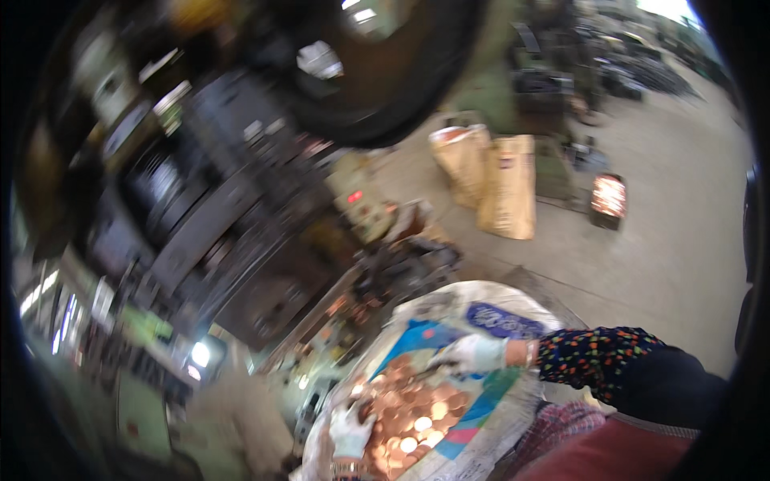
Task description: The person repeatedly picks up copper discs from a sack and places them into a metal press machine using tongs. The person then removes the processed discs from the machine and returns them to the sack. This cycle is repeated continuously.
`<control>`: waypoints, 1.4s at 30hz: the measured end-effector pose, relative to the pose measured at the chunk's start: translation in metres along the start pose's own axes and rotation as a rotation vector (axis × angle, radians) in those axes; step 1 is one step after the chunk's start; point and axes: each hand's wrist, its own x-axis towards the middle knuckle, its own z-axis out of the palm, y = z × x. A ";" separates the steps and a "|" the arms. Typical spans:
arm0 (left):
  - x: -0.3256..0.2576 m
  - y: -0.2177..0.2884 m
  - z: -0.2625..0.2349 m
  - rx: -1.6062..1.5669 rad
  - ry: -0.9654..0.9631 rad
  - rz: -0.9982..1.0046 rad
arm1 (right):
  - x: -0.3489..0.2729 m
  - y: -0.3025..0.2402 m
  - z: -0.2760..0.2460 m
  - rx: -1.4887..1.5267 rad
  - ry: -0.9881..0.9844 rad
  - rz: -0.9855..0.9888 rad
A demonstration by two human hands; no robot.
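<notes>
A heap of round copper discs lies in a white woven sack with blue and coloured print, low in the view. My left hand, in a white glove, rests at the heap's left side with thumb and fingers apart. From the right, my right hand, also white-gloved, reaches to the heap's far edge. Its fingers point left over the discs; blur hides whether anything is between them. A dark sleeve with coloured dots covers my right forearm.
A large dark machine with a round wheel fills the left and top. Beyond the sack stand brown paper sacks and a box of shiny copper pieces on the concrete floor. A control box with red lights is beside the machine.
</notes>
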 end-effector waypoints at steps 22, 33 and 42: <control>0.056 -0.017 0.029 -0.005 0.128 0.034 | -0.001 0.052 0.036 0.226 0.094 0.139; 0.060 -0.039 0.039 -0.719 -0.173 -0.293 | -0.004 0.052 0.029 0.157 0.062 0.165; 0.047 -0.029 0.027 -1.118 -0.083 -0.383 | -0.009 0.048 0.032 0.171 0.097 0.083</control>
